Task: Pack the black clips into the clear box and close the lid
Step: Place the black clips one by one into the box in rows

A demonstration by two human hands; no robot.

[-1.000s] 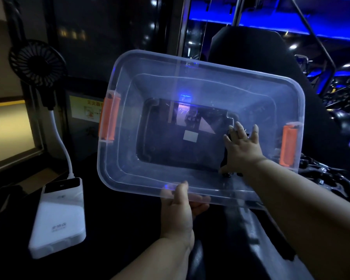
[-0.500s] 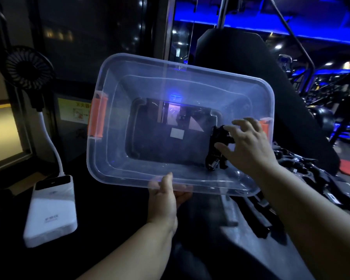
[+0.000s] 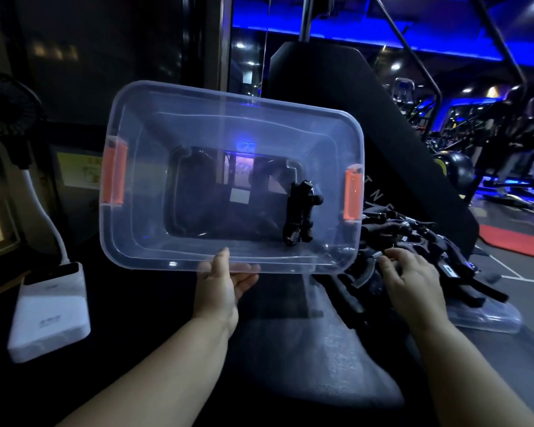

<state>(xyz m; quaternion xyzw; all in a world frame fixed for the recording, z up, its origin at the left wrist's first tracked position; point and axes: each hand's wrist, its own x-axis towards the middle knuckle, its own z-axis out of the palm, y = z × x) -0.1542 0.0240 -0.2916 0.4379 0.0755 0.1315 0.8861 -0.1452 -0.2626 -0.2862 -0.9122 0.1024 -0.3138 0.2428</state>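
- Left hand's (image 3: 219, 285) grip clamps the clear box's (image 3: 154, 143) near rim.
- One black clip (image 3: 299, 215) lies inside.
- Right hand (image 3: 410, 280) touches the clip pile (image 3: 420, 234); grip unclear.

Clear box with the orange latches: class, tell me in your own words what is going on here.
A person is packing. The left hand grips the near rim of the clear box, which is tilted up toward the camera and has nothing covering it. One black clip lies inside, near its right end. The right hand is outside the box, on the pile of black clips beside it; whether it has gripped one is unclear.
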